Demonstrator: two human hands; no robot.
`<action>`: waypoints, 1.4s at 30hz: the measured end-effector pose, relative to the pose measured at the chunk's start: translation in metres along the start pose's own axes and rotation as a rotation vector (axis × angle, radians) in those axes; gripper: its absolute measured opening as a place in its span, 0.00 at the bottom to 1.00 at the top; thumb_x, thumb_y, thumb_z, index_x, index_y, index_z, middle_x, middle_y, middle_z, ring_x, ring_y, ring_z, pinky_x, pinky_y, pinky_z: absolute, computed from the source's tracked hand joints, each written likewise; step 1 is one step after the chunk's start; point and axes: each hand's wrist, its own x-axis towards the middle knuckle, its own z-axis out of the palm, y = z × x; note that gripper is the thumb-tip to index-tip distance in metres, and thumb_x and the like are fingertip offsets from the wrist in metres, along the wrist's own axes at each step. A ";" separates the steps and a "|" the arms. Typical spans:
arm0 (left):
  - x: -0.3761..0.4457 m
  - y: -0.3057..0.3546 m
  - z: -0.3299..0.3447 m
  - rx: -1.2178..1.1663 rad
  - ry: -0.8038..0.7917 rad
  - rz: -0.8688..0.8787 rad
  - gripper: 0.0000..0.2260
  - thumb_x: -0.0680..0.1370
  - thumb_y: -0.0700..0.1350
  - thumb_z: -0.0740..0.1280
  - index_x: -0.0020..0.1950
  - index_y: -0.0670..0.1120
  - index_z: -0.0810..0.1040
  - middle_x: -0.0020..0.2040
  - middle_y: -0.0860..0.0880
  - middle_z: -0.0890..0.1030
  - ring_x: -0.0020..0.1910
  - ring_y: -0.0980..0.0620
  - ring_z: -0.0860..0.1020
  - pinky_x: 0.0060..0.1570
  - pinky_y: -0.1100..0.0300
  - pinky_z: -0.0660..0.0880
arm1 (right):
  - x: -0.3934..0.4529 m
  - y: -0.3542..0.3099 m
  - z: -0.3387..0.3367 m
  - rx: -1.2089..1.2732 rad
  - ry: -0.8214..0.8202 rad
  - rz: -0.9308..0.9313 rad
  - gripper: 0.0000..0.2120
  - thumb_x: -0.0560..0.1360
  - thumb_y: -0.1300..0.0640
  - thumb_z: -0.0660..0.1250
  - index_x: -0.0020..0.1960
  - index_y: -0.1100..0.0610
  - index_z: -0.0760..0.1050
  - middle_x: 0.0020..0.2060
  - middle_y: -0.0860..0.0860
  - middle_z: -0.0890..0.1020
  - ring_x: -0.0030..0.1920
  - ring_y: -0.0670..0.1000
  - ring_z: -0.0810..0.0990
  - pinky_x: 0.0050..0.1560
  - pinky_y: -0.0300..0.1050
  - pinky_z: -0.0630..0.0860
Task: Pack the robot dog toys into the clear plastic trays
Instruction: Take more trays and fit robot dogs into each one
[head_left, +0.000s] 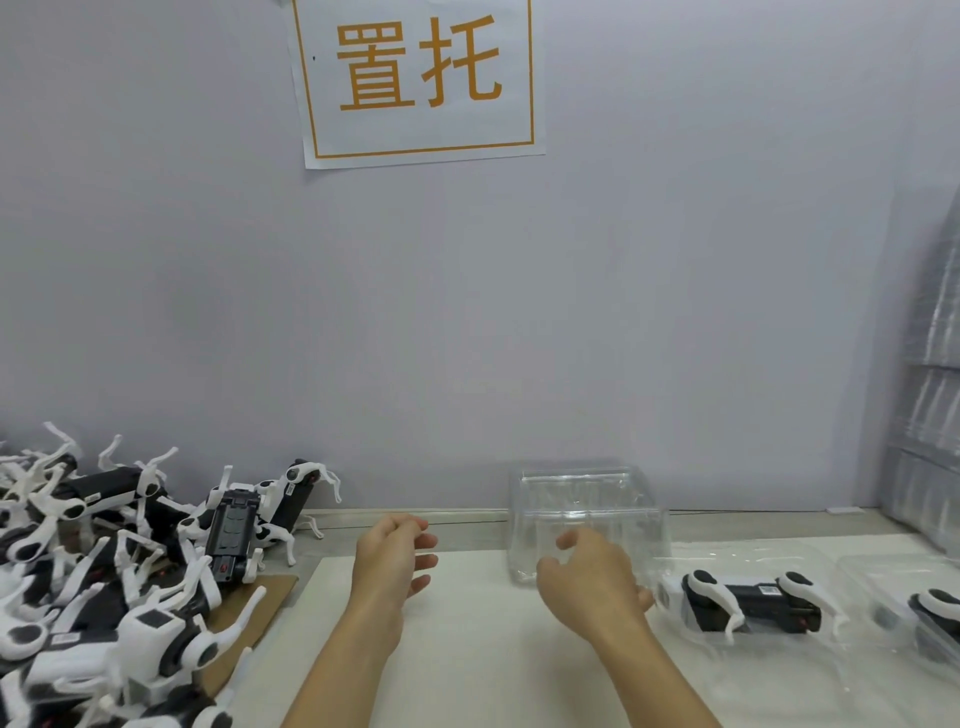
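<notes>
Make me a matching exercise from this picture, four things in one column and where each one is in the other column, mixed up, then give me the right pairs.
Things:
1. pile of robot dog toys
2. empty clear tray
3. packed robot dog
4. paper sign

Places:
A. on the wall, top centre
B. lying in a tray, right of the right hand
C. heaped at the left edge of the table
D. upright at the back, just beyond the right hand

Pairs: 1-C, 2-D, 3-B, 4-A
</notes>
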 end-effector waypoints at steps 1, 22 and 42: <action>-0.001 0.000 0.001 0.012 -0.008 0.001 0.06 0.79 0.39 0.63 0.46 0.44 0.79 0.41 0.46 0.81 0.37 0.47 0.79 0.38 0.56 0.75 | 0.003 0.003 -0.003 0.027 0.037 0.013 0.14 0.76 0.53 0.61 0.61 0.48 0.71 0.60 0.50 0.77 0.62 0.54 0.74 0.69 0.52 0.60; -0.002 -0.006 0.003 0.069 -0.048 -0.020 0.07 0.79 0.39 0.62 0.47 0.43 0.79 0.40 0.46 0.82 0.35 0.48 0.79 0.38 0.57 0.74 | 0.030 0.045 -0.031 0.063 0.442 -0.139 0.12 0.74 0.62 0.62 0.55 0.52 0.76 0.57 0.53 0.76 0.51 0.56 0.75 0.54 0.49 0.69; -0.018 0.001 0.010 0.141 -0.424 0.034 0.13 0.76 0.33 0.60 0.53 0.41 0.82 0.50 0.43 0.84 0.43 0.50 0.83 0.43 0.57 0.79 | 0.016 0.009 -0.017 0.595 0.414 -0.449 0.04 0.76 0.53 0.72 0.46 0.47 0.77 0.44 0.45 0.79 0.37 0.53 0.81 0.29 0.44 0.77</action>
